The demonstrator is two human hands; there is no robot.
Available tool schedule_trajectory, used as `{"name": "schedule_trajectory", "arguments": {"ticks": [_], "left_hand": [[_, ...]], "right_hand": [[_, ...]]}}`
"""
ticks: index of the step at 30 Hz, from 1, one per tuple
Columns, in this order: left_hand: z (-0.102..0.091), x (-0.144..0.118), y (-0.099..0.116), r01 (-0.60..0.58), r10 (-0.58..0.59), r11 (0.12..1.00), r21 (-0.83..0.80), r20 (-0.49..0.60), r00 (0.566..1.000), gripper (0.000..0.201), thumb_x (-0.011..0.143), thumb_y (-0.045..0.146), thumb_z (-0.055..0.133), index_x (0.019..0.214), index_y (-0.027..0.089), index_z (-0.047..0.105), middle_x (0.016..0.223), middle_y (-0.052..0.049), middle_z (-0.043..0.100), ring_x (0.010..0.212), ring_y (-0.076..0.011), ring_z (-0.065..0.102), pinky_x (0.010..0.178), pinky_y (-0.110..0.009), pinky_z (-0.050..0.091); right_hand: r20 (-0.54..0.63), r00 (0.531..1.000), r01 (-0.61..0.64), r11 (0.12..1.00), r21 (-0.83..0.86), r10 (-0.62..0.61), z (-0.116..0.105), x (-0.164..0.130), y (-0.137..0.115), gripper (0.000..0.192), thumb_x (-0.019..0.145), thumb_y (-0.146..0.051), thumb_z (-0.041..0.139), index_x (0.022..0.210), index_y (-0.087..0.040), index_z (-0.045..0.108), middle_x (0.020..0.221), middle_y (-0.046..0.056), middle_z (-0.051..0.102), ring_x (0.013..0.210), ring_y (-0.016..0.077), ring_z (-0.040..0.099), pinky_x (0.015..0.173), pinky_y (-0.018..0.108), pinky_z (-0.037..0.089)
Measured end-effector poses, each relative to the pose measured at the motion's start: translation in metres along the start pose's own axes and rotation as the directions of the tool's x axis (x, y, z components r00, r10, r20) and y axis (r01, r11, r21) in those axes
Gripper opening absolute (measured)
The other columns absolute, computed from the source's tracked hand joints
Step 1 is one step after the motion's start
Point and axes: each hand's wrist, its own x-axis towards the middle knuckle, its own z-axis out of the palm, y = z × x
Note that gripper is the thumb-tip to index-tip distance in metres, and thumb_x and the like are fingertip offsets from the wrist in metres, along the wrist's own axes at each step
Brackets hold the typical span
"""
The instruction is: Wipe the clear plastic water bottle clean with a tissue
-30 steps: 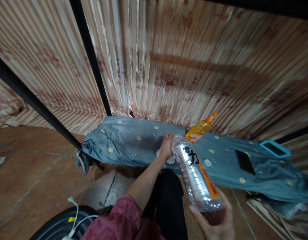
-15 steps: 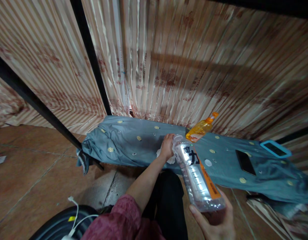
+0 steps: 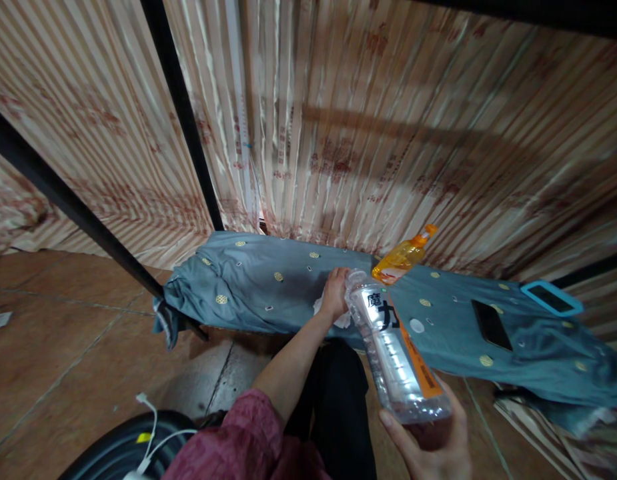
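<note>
A clear plastic bottle (image 3: 388,347), with a silvery label, large dark characters and an orange stripe, slants across the view with its mouth away from me. My right hand (image 3: 433,440) is closed around its base, thumb along the near side. At the neck, my left hand (image 3: 335,293) is closed against the bottle's mouth; its fingertips are partly hidden. White tissue (image 3: 343,321) shows beneath the left hand and wrist; whether that hand also holds it is unclear. Just beyond the bottle's neck lies a yellow-orange pump bottle (image 3: 399,262).
A grey-blue patterned cloth (image 3: 258,287) covers a long, low surface. On it are a white round piece (image 3: 417,325), a black phone (image 3: 491,325) and a blue-framed device (image 3: 553,298). Dark poles (image 3: 183,107) and a striped curtain (image 3: 338,133) stand behind. White cables (image 3: 151,427) lie at lower left.
</note>
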Motion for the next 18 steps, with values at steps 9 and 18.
{"name": "schedule_trajectory", "arguments": {"ticks": [9,18], "left_hand": [[-0.001,-0.0005,0.0,0.004,-0.004,1.0,-0.018,0.005,1.0,0.033,0.088,0.022,0.073,0.12,0.018,0.067,0.121,-0.01,0.07,0.118,-0.0275,0.066,0.109,-0.041,0.054],[-0.0009,0.0003,0.0007,0.012,-0.012,1.0,0.017,0.012,1.0,0.03,0.09,0.025,0.073,0.119,0.018,0.068,0.12,-0.009,0.07,0.116,-0.0267,0.067,0.108,-0.04,0.055]], "right_hand": [[0.005,1.0,-0.011,1.0,0.012,0.011,0.0009,-0.0006,-0.0037,0.106,0.058,-0.048,0.103,0.147,-0.026,0.052,0.13,0.009,0.066,0.102,0.0245,0.071,0.078,0.03,0.062],[-0.004,1.0,-0.005,1.0,0.011,0.005,0.0005,0.0003,-0.0002,0.11,0.055,-0.05,0.104,0.149,-0.026,0.052,0.13,0.01,0.066,0.1,0.026,0.071,0.075,0.033,0.063]]}}
